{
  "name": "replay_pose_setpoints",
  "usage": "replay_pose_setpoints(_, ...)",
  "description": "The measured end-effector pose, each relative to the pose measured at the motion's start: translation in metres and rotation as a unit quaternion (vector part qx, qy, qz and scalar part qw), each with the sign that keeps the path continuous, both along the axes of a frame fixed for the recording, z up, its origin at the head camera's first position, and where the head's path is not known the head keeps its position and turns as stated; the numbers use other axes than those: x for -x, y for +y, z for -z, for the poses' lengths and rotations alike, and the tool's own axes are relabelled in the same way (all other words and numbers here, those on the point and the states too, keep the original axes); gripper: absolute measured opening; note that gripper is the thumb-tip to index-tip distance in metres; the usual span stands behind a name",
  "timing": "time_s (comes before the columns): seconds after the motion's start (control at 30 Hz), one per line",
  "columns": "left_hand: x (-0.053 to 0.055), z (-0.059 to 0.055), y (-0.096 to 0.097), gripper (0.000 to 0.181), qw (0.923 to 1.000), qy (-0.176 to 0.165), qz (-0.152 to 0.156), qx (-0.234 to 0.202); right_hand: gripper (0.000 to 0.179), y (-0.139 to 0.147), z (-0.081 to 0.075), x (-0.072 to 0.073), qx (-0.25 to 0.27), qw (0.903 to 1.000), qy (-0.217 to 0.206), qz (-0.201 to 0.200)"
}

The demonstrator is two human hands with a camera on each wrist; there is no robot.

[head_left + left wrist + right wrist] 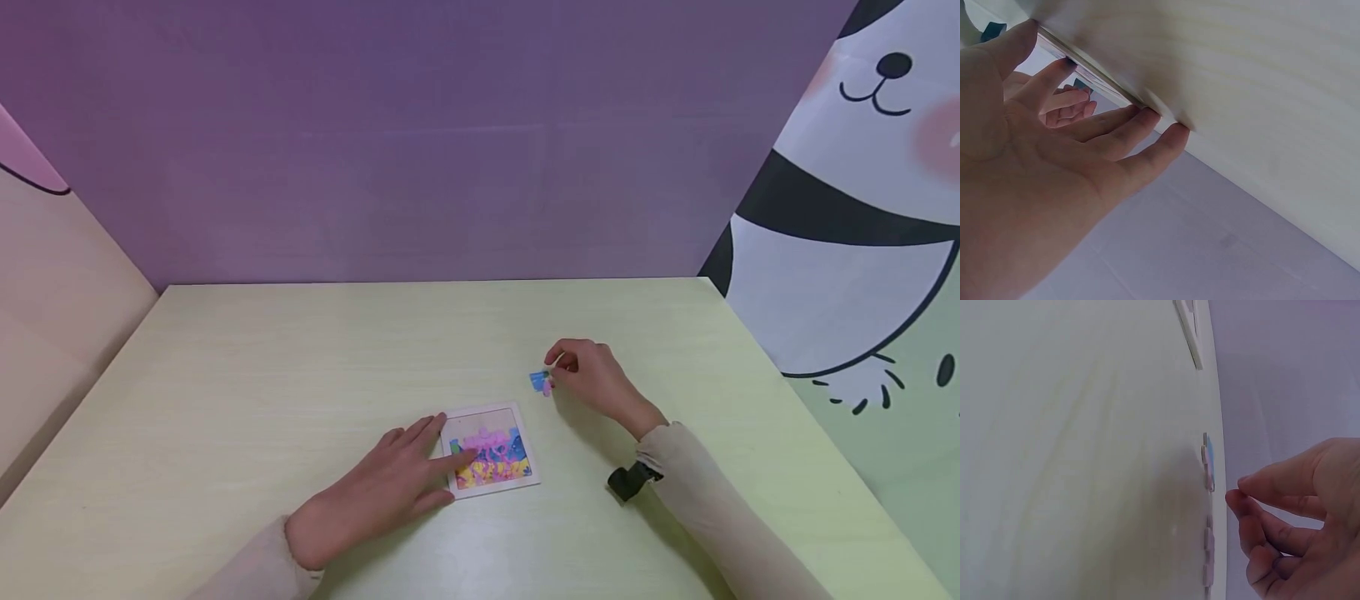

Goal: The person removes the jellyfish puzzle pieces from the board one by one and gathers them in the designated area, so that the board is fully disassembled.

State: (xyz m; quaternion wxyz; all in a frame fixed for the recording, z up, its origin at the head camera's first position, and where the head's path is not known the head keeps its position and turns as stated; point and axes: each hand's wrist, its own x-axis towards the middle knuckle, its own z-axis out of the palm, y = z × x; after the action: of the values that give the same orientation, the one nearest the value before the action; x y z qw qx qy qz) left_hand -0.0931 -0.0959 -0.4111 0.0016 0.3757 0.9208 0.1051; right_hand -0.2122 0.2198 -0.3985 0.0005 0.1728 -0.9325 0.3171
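A small square jigsaw puzzle [491, 454] in a pale frame lies on the table, with pink, blue and yellow pieces in its lower part. My left hand [382, 487] reaches over its left side, fingers extended; the forefinger rests on the picture and other fingertips are at the frame's edge. Off to the right, my right hand [596, 379] hovers beside a blue puzzle piece [537, 382] with pink next to it. In the right wrist view, thumb and forefinger almost meet, nothing showing between them, and more pinkish pieces [1209, 556] lie on the table below.
The pale wooden table [262, 400] ends at a purple wall [420, 142]. A panda picture covers the right-hand panel [847, 308]. A black wrist camera [630, 482] hangs under the right sleeve, close over the table.
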Motion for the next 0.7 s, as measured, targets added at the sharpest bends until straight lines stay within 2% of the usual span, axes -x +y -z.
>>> replay_pose_setpoints(0.23,0.002,0.000,0.001,0.049,1.0000,0.000,-0.001,-0.002,0.013,0.001,-0.008,-0.001,-0.009,0.9998,0.016,0.013)
replay_pose_setpoints(0.4,0.002,-0.001,0.000,0.049,1.0000,-0.002,-0.004,-0.003,0.011,-0.003,-0.010,-0.004,-0.001,0.9997,0.022,-0.006)
replay_pose_setpoints(0.6,0.003,-0.002,0.000,0.048,1.0000,0.007,0.002,0.000,0.010,-0.011,-0.011,-0.018,0.023,0.9988,0.027,-0.034)
replay_pose_setpoints(0.7,0.003,-0.001,-0.001,0.047,0.9998,0.017,0.011,0.002,0.011,-0.017,-0.011,-0.027,0.013,0.9981,0.029,-0.053)
